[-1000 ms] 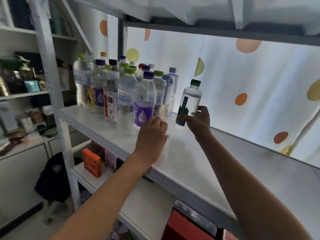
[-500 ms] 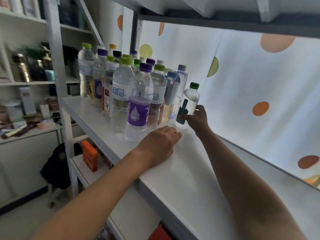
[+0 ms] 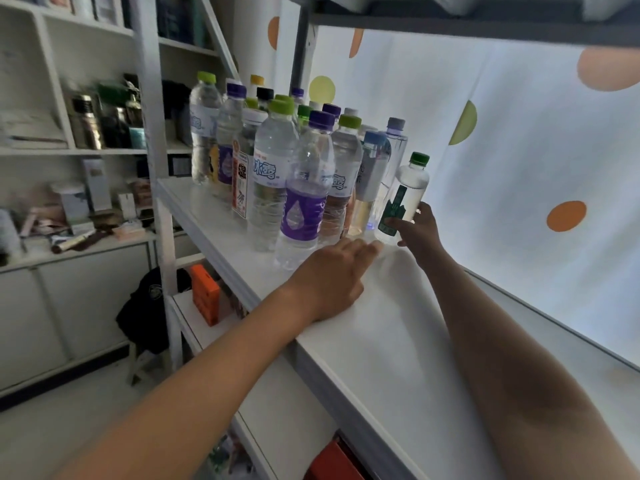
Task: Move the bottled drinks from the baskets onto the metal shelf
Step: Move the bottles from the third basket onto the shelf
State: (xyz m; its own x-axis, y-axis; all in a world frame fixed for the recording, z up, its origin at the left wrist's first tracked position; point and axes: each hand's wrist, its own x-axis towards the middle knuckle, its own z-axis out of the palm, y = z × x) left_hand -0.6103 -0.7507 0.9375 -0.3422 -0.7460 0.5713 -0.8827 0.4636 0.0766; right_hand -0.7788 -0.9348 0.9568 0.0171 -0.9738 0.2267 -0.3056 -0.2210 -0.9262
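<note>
On the white metal shelf (image 3: 381,341) stand several clear bottled drinks with green, purple and blue caps. At the right end of the group is a small green-capped bottle (image 3: 403,199) with a dark green label, upright on the shelf. My right hand (image 3: 417,230) grips its lower part. A purple-labelled bottle (image 3: 303,202) stands at the front of the group. Just right of its base my left hand (image 3: 334,275) lies flat on the shelf, fingers stretched, holding nothing. No basket is in view.
A curtain with orange and green dots (image 3: 519,168) hangs behind the shelf. Another shelf board (image 3: 450,26) runs overhead. An orange box (image 3: 205,299) sits on the lower shelf. A white cupboard with clutter (image 3: 69,230) stands at the left.
My right hand has slid the green-capped bottle left, closer to the group. My left hand has come off the purple-labelled bottle and flattened on the shelf.
</note>
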